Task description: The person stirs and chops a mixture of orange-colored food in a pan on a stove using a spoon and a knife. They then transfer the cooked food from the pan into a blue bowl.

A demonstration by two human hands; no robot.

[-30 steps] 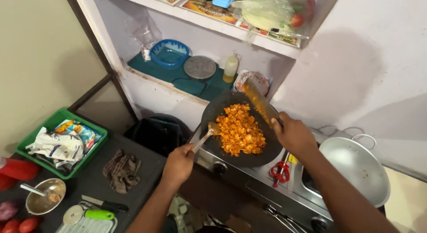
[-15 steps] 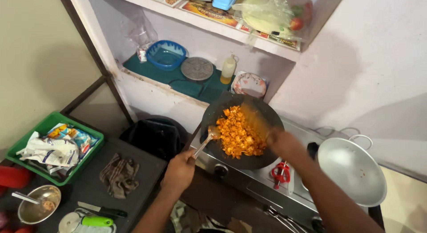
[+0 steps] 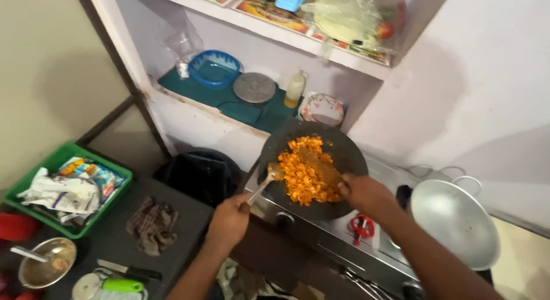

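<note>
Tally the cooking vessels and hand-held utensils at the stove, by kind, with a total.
Dark pan of orange food: 1
Empty steel wok: 1
Metal spoon, in the left hand: 1
Wooden spatula, in the right hand: 1
Total: 4

Soft, dim indoor light; the dark pan (image 3: 312,168) is slightly motion-blurred, broad shadows lie on the wall right of it, mild glare right of it.

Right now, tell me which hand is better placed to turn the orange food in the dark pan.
Probably the right hand: its wooden spatula already lies in the orange food. The left hand holds a spoon at the pan's near edge.
</note>
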